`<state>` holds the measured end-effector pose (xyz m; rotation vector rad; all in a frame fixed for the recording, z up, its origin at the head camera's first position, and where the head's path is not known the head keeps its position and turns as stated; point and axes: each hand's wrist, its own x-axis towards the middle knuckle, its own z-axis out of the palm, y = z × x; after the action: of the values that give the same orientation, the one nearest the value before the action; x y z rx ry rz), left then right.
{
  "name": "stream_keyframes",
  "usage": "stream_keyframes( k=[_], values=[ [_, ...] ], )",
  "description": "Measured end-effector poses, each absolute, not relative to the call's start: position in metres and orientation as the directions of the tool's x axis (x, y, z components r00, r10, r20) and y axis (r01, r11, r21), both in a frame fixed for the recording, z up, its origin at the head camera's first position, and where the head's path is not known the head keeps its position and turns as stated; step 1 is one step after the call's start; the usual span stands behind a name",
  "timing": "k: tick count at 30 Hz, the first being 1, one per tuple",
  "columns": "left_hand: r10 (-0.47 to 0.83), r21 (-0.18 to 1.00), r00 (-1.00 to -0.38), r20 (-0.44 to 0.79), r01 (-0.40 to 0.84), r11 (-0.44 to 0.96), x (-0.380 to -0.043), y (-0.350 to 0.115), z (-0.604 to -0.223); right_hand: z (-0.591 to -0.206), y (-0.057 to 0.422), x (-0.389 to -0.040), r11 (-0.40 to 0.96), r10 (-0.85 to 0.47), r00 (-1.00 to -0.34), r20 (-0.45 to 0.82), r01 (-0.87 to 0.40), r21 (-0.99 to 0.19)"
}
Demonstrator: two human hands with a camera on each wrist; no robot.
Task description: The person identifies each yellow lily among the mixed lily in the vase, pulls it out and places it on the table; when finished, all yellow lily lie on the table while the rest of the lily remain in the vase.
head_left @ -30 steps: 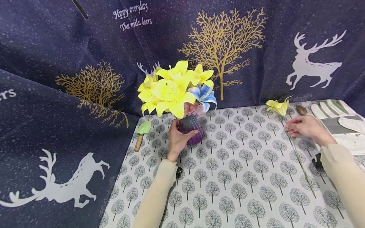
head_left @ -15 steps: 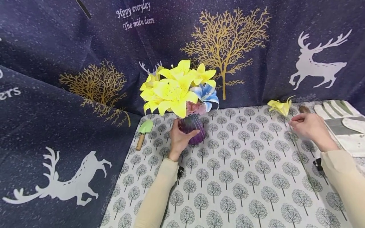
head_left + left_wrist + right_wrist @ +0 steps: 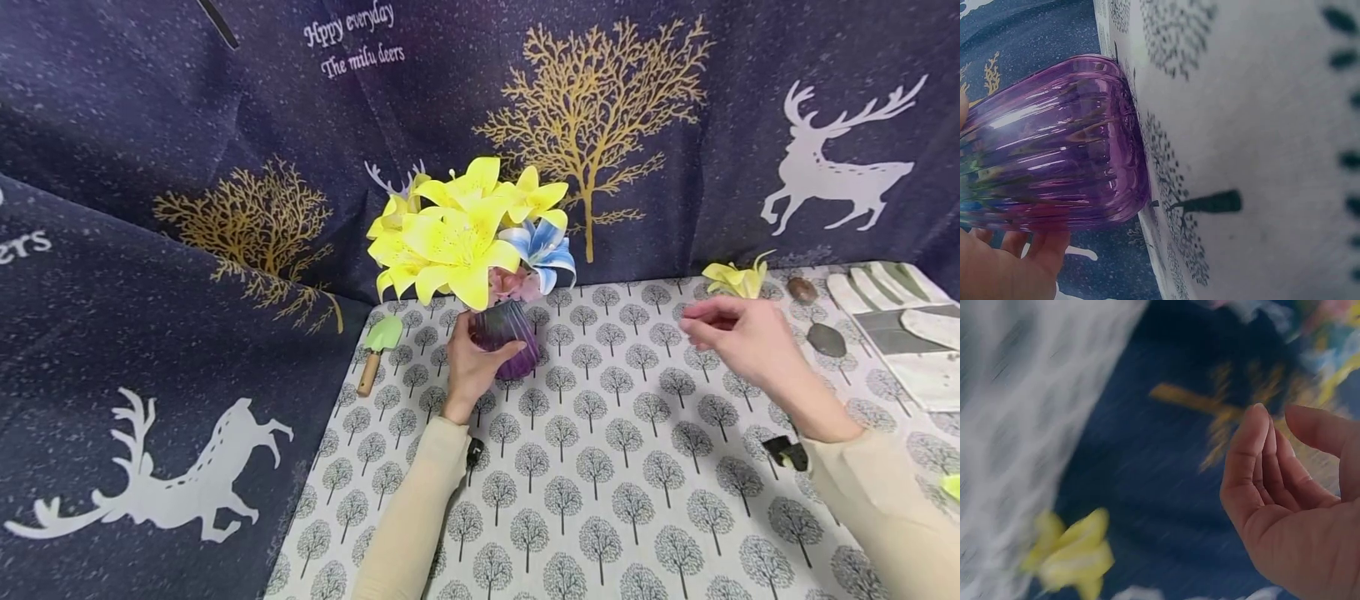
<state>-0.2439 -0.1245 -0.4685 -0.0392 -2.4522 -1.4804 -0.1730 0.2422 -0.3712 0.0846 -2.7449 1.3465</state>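
The purple ribbed glass vase [image 3: 508, 337] stands upright on the cloth, seen close up as a translucent vase [image 3: 1066, 150] in the left wrist view. My left hand [image 3: 472, 362] grips its side, thumb across the front. Yellow lilies [image 3: 450, 242], a blue lily [image 3: 542, 250] and pink blooms [image 3: 513, 285] rise from it. My right hand [image 3: 750, 342] hovers over the right side, fingers loosely bent. In the right wrist view a gap shows between thumb and fingertips, with nothing held. A single yellow lily [image 3: 738, 277] lies behind that hand; its stem is hidden.
A small green trowel [image 3: 378, 346] with a wooden handle lies left of the vase. At right are a brown stone [image 3: 802, 289], a dark grey stone [image 3: 827, 340] and striped gloves [image 3: 900, 325]. A navy curtain [image 3: 420, 100] hangs behind the tree-print cloth [image 3: 600, 517].
My right hand has left the single lily's stem and moved left, uncovering the grey stone. That lily stays where it lay. My left hand keeps its hold on the vase.
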Motion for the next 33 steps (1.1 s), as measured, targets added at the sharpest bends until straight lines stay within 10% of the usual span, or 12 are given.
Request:
stream_keyframes(
  k=[14, 33],
  values=[
    [-0.112, 0.872, -0.96, 0.257, 0.181, 0.454, -0.245, -0.126, -0.469, -0.325, 0.107, -0.149, 0.446, -0.306, -0.866, 0.396, -0.498, -0.744],
    [-0.109, 0.827, -0.927, 0.359, 0.261, 0.497, -0.245, -0.129, -0.469, -0.307, 0.015, -0.195, 0.56, -0.149, -0.788, 0.598, -0.565, -0.606]
  ],
)
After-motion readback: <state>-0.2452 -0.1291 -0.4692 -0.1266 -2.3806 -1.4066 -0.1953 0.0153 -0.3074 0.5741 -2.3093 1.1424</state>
